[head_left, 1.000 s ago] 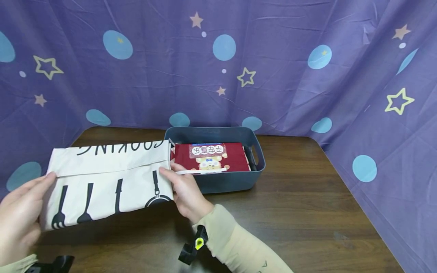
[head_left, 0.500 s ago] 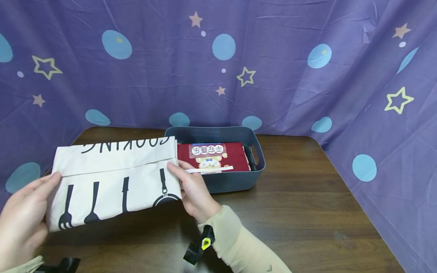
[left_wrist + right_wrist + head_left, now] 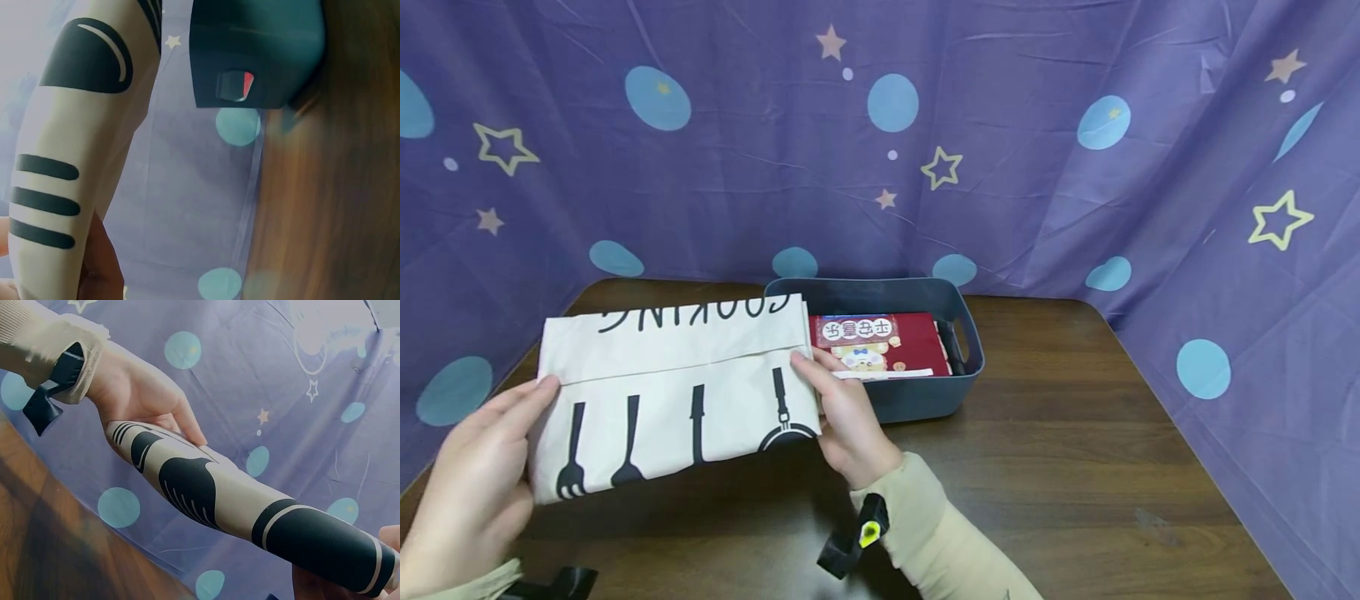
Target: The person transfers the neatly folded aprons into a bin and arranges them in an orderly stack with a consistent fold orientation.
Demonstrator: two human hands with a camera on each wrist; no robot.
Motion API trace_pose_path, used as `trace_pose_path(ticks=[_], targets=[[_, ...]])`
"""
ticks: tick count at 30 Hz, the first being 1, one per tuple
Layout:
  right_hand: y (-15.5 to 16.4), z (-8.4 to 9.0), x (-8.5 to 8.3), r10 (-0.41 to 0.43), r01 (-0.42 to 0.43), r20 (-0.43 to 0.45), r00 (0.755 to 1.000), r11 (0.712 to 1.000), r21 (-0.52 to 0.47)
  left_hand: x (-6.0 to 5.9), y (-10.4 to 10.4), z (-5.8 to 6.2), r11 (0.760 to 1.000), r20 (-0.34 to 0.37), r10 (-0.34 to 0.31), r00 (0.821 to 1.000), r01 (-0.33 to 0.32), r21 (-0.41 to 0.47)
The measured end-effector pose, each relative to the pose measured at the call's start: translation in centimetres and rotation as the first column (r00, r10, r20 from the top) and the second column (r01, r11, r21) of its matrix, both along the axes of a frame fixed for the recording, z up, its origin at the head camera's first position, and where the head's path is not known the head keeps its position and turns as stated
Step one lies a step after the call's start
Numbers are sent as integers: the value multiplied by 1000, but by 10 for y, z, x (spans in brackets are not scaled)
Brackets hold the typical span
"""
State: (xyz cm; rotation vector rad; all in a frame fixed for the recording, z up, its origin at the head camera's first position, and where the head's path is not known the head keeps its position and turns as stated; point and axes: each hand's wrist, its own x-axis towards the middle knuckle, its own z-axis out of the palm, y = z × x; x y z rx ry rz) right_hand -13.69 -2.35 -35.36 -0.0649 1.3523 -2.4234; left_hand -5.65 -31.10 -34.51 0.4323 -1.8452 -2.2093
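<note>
Folded cream cloth (image 3: 677, 387) held level above the bench (image 3: 1075, 467), left hand (image 3: 475, 467) and right hand (image 3: 850, 417) each pinching an end; best to keep the fold taut beside the grey bin (image 3: 917, 396).

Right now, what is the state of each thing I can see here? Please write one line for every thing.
Folded cloth: folded, held above the table by both ends.
Left hand: grips the cloth's left end.
Right hand: grips the cloth's right end.
Grey bin: upright on the table, open top.
Red packet: lying flat inside the bin.
</note>
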Motion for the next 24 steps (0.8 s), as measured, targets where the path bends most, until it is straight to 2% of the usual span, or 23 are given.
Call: trace_pose_path(ticks=[4,12,18,24], targets=[[7,1,-1,-6,6,1,1000,1000,5,-1,5,-3,999,-5,-31,1000,31,12],[22,-1,-3,-19,18,18,1000,1000,10,-5,16,-5,997,45,-70,997,70,-15],[31,-6,-3,-33,33,22,999,999,7,-4,21,-5,992,17,-121,992,121,27],[38,-10,-4,-47,47,28,998,999,12,-7,27,-8,989,-3,-145,989,145,39]])
